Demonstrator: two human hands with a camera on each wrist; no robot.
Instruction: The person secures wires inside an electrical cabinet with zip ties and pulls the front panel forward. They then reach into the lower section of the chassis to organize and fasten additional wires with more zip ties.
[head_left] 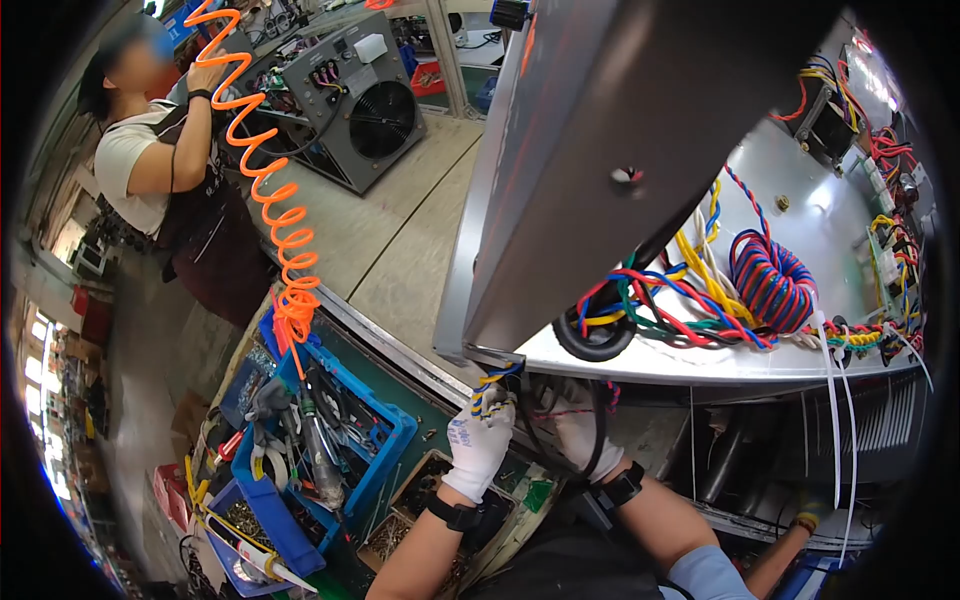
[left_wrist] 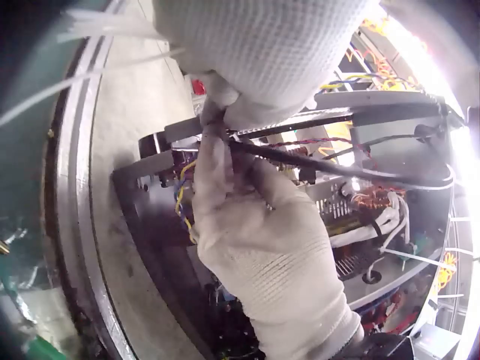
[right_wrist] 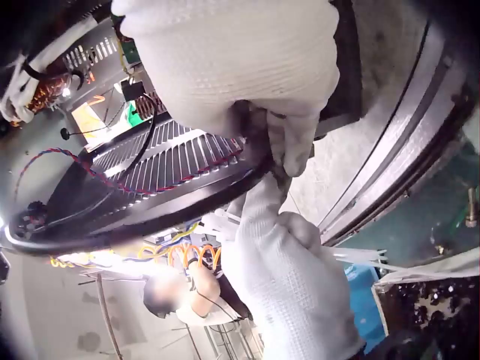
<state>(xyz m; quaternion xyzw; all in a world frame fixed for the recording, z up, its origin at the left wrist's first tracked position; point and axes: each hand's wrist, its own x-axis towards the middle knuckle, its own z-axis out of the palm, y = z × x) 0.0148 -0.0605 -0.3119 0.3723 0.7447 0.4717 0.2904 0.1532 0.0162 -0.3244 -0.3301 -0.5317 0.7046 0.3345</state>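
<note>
Both of my hands wear white knit gloves and work under the front corner of a grey metal chassis (head_left: pixel 600 130). My left hand (head_left: pixel 480 440) reaches up to a twisted yellow-and-blue wire bundle (head_left: pixel 490 385) and pinches a black cable (left_wrist: pixel 360 172) with its fingertips (left_wrist: pixel 251 112). My right hand (head_left: pixel 580 430) grips the same black cable (head_left: pixel 598 440) just beside it. In the right wrist view the right hand's fingers (right_wrist: pixel 292 146) curl on the cable (right_wrist: pixel 150 217) and the left hand (right_wrist: pixel 289 277) comes up from below. A thin red-and-blue twisted wire (right_wrist: pixel 112 184) runs alongside.
Coloured wiring and a wound coil (head_left: pixel 770 285) lie on the open chassis plate, with white cable ties (head_left: pixel 835 400) hanging off its edge. Blue bins (head_left: pixel 320 440) of tools and screws stand at lower left. An orange coiled hose (head_left: pixel 270 190) hangs there. Another person (head_left: pixel 150 160) works at a far unit (head_left: pixel 355 100).
</note>
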